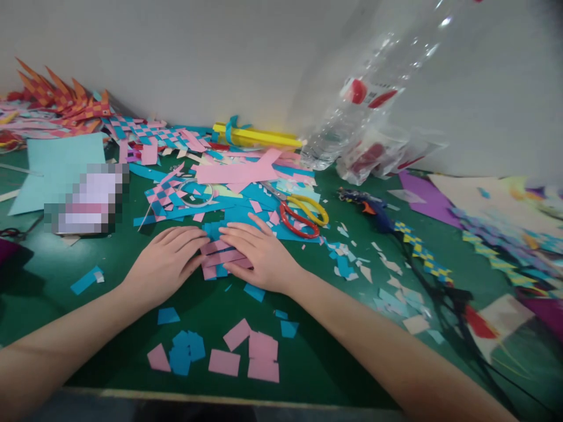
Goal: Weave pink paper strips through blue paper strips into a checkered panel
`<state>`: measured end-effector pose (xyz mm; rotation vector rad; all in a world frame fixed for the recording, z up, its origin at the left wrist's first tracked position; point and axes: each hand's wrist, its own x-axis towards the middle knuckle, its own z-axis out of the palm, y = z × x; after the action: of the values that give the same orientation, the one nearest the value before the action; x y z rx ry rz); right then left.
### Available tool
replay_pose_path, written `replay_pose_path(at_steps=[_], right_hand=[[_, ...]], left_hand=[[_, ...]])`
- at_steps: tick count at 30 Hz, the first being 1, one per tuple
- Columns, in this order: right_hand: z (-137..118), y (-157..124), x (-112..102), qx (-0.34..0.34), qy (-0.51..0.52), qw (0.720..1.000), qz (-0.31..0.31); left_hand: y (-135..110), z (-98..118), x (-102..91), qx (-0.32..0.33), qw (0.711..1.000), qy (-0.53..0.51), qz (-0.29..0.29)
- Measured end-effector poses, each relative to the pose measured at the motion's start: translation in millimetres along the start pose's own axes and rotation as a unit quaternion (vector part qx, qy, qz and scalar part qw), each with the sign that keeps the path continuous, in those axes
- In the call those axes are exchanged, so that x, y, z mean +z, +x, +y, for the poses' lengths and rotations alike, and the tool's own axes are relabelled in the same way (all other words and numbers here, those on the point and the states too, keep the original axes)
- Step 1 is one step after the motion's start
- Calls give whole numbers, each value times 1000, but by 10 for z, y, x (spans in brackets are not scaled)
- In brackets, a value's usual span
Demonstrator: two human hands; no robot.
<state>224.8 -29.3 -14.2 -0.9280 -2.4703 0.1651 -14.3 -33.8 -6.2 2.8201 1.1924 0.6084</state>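
Note:
My left hand (165, 261) and my right hand (259, 255) lie side by side on a small woven piece of pink and blue paper strips (220, 259) on the green table (65, 275). The fingers of both hands are stretched out flat and press on the strips from either side. Just beyond my right hand lie scissors with yellow and red handles (301, 214). A heap of pink and blue paper strips (237, 181) spreads behind the woven piece.
Cut pink and blue squares (229, 351) lie near the table's front edge. A clear plastic bottle (352, 111) leans at the back. A blue glue gun (373, 208), woven paper pieces (422, 252), a tape ring (196, 193) and light blue paper (61, 164) lie around.

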Motion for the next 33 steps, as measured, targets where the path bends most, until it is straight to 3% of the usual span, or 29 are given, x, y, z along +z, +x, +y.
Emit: replay_pose_path(at_steps=[6,21,33], right_hand=[[6,5,-4,-37,3,998,-57],[-3,66,-9,-51,19,990,-132],[1,65,-15,-47,49,986,-150]], left_hand=[[10,-95,26,-47,999,3,-26],[5,-76,62,-49,999,4,-12],[-16,-17,12,15,1000,15,-13]])
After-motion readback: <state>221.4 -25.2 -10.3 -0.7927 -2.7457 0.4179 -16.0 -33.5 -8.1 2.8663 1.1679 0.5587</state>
